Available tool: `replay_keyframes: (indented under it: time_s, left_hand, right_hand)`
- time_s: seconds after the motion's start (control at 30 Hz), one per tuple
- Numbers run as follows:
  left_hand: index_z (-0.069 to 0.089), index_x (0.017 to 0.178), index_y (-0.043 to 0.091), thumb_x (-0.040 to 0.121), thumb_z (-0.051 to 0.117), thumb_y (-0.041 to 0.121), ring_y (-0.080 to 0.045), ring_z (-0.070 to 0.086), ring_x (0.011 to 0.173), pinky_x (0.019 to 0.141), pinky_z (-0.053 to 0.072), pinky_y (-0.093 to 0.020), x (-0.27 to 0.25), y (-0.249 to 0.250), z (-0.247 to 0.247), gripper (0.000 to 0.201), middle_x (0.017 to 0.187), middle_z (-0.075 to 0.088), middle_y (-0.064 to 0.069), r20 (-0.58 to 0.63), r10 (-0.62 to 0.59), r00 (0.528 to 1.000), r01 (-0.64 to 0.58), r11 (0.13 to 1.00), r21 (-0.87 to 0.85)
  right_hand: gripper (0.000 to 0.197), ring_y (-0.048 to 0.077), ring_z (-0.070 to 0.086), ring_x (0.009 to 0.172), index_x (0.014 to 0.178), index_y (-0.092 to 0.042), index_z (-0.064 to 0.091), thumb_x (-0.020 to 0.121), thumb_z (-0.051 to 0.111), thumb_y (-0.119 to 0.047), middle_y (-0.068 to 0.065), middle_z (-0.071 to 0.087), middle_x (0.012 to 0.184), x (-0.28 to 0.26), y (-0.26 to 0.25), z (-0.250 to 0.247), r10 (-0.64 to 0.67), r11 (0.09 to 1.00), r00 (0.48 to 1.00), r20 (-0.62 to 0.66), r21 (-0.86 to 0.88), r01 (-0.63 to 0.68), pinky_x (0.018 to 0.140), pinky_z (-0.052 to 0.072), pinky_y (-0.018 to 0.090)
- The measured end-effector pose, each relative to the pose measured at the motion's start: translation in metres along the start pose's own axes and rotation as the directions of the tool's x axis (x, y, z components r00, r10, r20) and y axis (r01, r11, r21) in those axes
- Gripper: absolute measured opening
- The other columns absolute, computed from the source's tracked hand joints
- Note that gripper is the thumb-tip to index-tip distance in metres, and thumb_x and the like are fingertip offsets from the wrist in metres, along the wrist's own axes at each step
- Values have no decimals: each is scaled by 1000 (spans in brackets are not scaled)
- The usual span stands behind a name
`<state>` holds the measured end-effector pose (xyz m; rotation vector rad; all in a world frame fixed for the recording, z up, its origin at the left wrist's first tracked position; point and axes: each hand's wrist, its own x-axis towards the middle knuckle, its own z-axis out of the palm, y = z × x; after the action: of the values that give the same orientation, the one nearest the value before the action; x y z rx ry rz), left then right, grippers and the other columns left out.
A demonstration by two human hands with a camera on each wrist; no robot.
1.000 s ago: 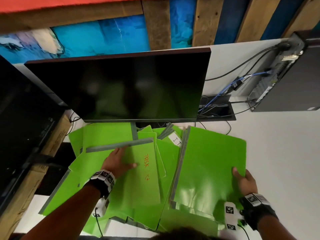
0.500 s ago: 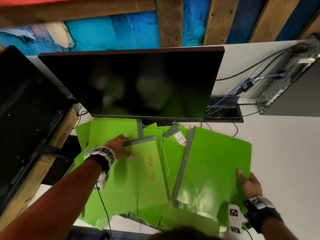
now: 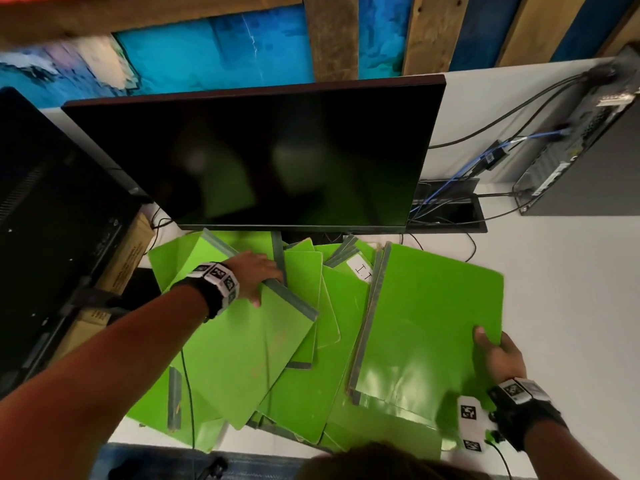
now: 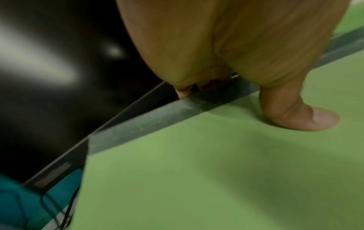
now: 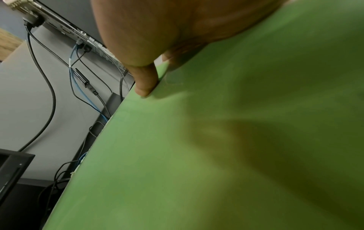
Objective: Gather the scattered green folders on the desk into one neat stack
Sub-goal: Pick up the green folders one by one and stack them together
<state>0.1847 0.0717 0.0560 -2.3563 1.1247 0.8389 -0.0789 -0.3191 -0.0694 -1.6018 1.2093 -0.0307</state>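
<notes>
Several green folders with grey spines lie fanned out on the white desk (image 3: 561, 306) in front of the monitor. My left hand (image 3: 254, 277) grips the grey spine edge of a tilted folder (image 3: 242, 355) at the left; in the left wrist view the thumb (image 4: 301, 118) presses on its cover and the fingers curl over the spine (image 4: 163, 116). My right hand (image 3: 497, 356) pinches the right edge of a large folder (image 3: 426, 320) that tops a small pile; the right wrist view shows a finger (image 5: 145, 80) hooked on that edge (image 5: 118, 112).
A dark monitor (image 3: 263, 157) stands just behind the folders, with a second black screen (image 3: 52, 216) and a cardboard box (image 3: 128, 258) at the left. A computer case (image 3: 588, 143), cables and a cable tray (image 3: 446, 209) fill the back right. White desk shows at the right.
My left hand moved up from the cover to the folder's grey spine and gripped it; that folder has turned clockwise. The right hand kept its hold on the large folder.
</notes>
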Motion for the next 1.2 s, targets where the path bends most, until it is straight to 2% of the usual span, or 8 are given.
replay_keyframes:
  time_s: [0.13,0.23,0.4,0.53,0.73,0.93,1.1,1.2]
  left_hand:
    - [34,139,32,57,85,40,-18,35,127,100,38,-39,16,14,0,97,142,33,6,106,125,986,-137,984,114]
    - [34,133,29,52,87,41,-20,36,124,99,38,-37,22,18,3,98,141,31,1,138,177,974,-206,951,230]
    - [35,134,20,54,82,52,-24,36,124,114,19,-39,30,27,1,97,137,39,-2,224,174,959,-261,849,459]
    - [36,141,14,63,80,48,-28,37,132,109,33,-41,29,32,-19,96,151,31,-6,266,164,950,-267,869,417]
    - [39,140,23,74,78,30,-27,51,119,94,41,-36,6,38,-45,77,129,56,-6,335,86,938,-178,950,255]
    - [65,105,27,66,82,19,-11,59,94,76,43,-23,-33,40,-61,44,96,66,10,154,128,980,-109,986,-128]
    - [65,81,34,54,89,7,8,65,77,71,51,-12,-66,43,-106,45,80,71,25,-107,49,993,-98,852,-515]
    - [63,78,35,57,89,10,17,61,67,62,46,-3,-74,42,-121,42,73,66,37,-301,-100,948,-130,743,-657]
  right_hand:
    - [35,34,63,100,114,-12,63,88,61,-35,16,68,109,2,2,0,10,1000,1000,4,22,-10,93,47,46]
    - [34,33,63,99,113,-14,63,87,62,-36,13,68,105,2,3,1,24,999,1000,-3,30,-24,92,48,46]
    - [40,30,64,98,114,-17,63,83,62,-43,9,69,106,4,7,4,36,998,999,0,46,-36,93,48,47]
    - [38,31,63,99,115,-16,62,85,62,-39,10,68,108,5,5,3,34,998,999,4,55,-35,93,48,46]
    - [36,31,63,98,114,-18,62,86,61,-39,10,68,108,0,3,1,28,998,999,20,58,-29,93,48,47]
    - [36,29,64,96,113,-20,62,86,60,-43,7,69,105,-5,6,-2,9,998,999,45,56,-12,89,49,43]
    - [39,29,66,93,111,-21,62,83,59,-49,6,70,104,-3,13,-3,-1,999,998,60,52,-3,89,51,48]
    - [42,29,64,96,116,-18,61,87,56,-48,7,68,106,-8,8,-4,-17,999,998,60,37,15,90,49,44]
